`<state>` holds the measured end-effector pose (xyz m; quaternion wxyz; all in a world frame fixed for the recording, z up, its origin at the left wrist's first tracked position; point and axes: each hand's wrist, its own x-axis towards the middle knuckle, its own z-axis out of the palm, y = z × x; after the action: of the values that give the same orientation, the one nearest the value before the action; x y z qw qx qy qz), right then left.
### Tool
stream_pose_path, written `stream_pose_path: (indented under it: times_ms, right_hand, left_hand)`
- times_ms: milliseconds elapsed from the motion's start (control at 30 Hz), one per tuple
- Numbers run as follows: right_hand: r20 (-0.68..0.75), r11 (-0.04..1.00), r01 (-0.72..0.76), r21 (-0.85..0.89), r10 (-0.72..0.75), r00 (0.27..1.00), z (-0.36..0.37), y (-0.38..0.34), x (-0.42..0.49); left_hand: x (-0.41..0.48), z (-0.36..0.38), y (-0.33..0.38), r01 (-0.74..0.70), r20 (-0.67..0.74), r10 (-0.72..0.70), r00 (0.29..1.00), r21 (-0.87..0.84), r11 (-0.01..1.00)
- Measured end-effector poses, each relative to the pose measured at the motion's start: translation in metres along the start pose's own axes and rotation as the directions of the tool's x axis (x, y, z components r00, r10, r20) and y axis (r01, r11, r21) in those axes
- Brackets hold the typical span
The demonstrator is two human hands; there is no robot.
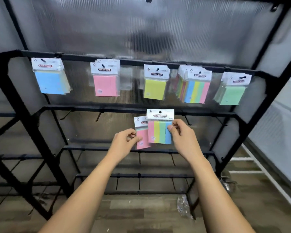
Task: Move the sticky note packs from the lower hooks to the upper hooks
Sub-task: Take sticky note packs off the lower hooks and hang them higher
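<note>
Before the rack's second rail (116, 109), the right grip (183, 135) pinches a four-colour striped sticky note pack (159, 132) by its right edge; the left grip (124, 140) pinches a pink pack (144, 144) partly behind it; five bunches of packs (154, 88) hang from hooks (157, 69) on the upper rail (133, 61)

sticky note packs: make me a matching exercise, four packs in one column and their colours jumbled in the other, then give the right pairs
Packs
1 left-hand pack
2 right-hand pack
3 far-left hanging pack
4 far-right hanging pack

Colours
a green
b pink, yellow, green and blue stripes
c blue
d pink

Pairs: 1-d, 2-b, 3-c, 4-a
</note>
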<state>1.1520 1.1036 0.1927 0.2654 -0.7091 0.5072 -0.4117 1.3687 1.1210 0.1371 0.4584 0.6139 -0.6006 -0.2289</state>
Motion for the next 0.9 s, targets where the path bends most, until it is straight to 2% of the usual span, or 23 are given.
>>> stream_pose_path:
  times_ms: [233, 467, 733, 900]
  right_hand:
    - [-0.166, 1.0, -0.008, -0.021, 0.005, 0.986, -0.046, 0.005, 0.025]
    - [-0.301, 0.997, 0.005, -0.082, -0.03, 0.953, -0.083, 0.004, 0.056]
    - [-0.295, 0.995, 0.055, -0.083, -0.077, 0.952, -0.102, 0.008, 0.087]
    - [-0.269, 0.993, 0.1, -0.069, -0.115, 0.956, -0.111, 0.013, 0.11]
  left_hand:
    - [0.041, 0.035, 0.036, -0.117, 0.1, 0.121, 0.988, -0.05, 0.992]
    - [0.076, 0.066, 0.059, -0.175, 0.19, 0.192, 0.963, -0.106, 0.979]
    - [0.088, 0.088, 0.065, -0.171, 0.224, 0.188, 0.956, -0.095, 0.981]
    - [0.092, 0.099, 0.069, -0.15, 0.185, 0.166, 0.969, -0.096, 0.984]
